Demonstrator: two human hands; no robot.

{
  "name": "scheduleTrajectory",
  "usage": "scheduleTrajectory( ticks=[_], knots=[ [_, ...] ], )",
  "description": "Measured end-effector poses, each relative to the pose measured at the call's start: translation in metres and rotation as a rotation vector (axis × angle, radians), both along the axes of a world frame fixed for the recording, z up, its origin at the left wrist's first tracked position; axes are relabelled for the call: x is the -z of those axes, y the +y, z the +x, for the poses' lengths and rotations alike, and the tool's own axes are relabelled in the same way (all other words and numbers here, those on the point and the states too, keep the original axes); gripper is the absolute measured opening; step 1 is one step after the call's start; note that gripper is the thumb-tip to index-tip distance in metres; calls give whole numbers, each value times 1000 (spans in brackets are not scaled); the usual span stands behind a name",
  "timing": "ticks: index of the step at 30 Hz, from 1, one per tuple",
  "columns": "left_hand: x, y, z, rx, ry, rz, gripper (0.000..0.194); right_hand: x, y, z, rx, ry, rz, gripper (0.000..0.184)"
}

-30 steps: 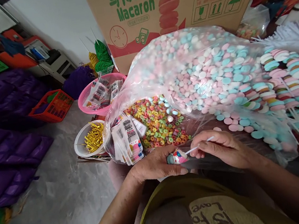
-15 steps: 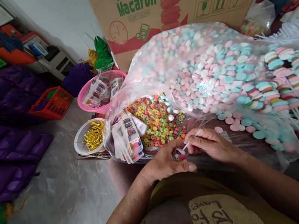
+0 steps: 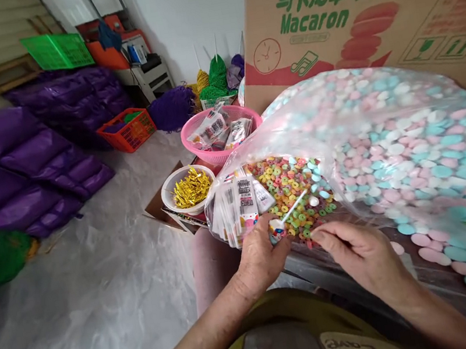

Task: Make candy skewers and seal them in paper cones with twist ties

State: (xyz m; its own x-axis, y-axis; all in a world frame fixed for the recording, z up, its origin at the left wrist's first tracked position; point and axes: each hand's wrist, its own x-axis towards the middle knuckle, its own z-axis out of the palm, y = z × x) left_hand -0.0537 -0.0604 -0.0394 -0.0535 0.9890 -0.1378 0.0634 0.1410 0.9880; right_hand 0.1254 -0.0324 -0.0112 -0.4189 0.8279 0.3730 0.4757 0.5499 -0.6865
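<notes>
My left hand (image 3: 260, 255) is closed around a small printed wrapper (image 3: 276, 229), and a white stick (image 3: 295, 207) slants up out of it. What the wrapper holds is mostly hidden. To its right, my right hand (image 3: 362, 251) has thumb and forefinger pinched at the edge of the colourful ring candies (image 3: 287, 180); I cannot make out what is between the fingertips. A fanned stack of flat printed packets (image 3: 237, 200) lies just beyond my left hand. Pink, white and blue round sweets (image 3: 410, 152) fill the clear plastic bag on the right.
A white bowl of gold twist ties (image 3: 193, 188) and a pink basket (image 3: 197, 145) of packets stand on the left. Behind the sweets rises a Macaron carton (image 3: 271, 83). Purple bundles (image 3: 26, 154) and an orange crate (image 3: 131, 133) lie on the floor.
The view has swung left. My right hand has let go of the white stick and moved away to the right. The wrapper and stick stay in my left hand, now over the candies.
</notes>
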Motion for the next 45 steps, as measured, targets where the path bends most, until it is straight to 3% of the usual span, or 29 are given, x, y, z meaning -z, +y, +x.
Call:
scheduleTrajectory(
  ticks=[3,5,11,15,21,24,29,32,35,39,45],
  knots=[
    [-6,-1,5,-4,341,102,46,-5,-5,-21,-32,-18,262,6],
    [-5,-3,8,36,405,154,50,0,-3,-27,-45,-39,334,10],
    [2,-9,10,161,395,272,55,10,1,-20,-87,-41,272,12],
    [7,-11,11,187,442,349,57,11,-2,-16,-66,-63,329,11],
    [15,-9,17,203,457,336,59,24,-3,-13,-70,-265,378,14],
    [10,-6,13,262,335,272,58,25,-1,-9,-65,-314,408,14],
    [-5,2,-2,464,-270,56,44,22,8,5,-84,-171,452,15],
    [-11,6,-3,416,-455,-56,34,26,8,8,-118,-68,369,16],
    [-13,6,0,363,-481,-98,30,34,1,6,-71,-6,329,18],
    [-12,4,0,392,-445,-148,31,40,-7,3,-37,23,311,21],
    [-20,13,-8,581,-299,-60,30,30,-1,13,-234,45,114,17]
  ],
)
